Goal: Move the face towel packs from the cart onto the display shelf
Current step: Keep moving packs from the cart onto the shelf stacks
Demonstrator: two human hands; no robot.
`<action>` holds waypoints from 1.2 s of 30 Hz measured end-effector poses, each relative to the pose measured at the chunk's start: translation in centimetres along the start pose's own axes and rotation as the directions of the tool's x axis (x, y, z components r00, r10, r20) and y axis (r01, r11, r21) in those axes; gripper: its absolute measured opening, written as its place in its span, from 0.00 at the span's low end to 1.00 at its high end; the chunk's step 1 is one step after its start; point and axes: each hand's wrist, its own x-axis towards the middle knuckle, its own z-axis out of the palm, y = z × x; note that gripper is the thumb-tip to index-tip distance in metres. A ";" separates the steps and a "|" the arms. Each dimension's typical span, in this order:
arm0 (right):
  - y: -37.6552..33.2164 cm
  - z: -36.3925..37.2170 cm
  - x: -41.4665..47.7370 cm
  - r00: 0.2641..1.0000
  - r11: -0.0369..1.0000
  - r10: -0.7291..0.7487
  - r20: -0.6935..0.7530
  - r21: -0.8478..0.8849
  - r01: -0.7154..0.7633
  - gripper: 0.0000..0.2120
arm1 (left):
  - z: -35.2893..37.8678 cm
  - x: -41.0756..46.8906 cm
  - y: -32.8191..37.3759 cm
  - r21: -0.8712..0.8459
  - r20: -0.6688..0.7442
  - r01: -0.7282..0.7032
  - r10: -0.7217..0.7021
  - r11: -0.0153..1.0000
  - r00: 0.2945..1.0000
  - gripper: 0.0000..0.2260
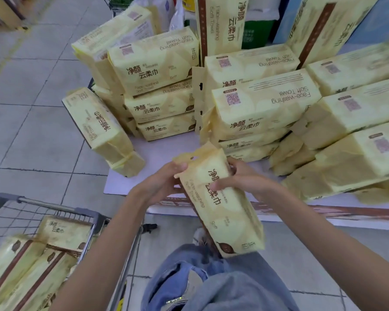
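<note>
Both hands hold one yellow face towel pack point(225, 212) just above the near edge of the low white display shelf point(157, 153). My left hand point(160, 182) grips its top left edge near the hang tab. My right hand point(240, 178) wraps its right side, thumb across the front. The pack tilts, its bottom end toward my knees. More yellow packs point(54, 234) lie in the wire cart point(94, 217) at the lower left. Stacks of the same packs point(263, 108) stand on the shelf.
A second stack point(160, 86) rises at the shelf's back left. One pack point(99, 129) leans off the shelf's left edge over the tiled floor point(32, 135). Upright packs point(220, 23) and bags stand behind. My knee in jeans point(202, 279) is below the pack.
</note>
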 end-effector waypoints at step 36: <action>10.3 -4.7 3.7 0.648 0.828 0.221 -0.729 0.491 0.271 0.25 | 3.4 9.4 -8.4 0.439 -0.300 0.085 0.057 0.895 0.952 0.27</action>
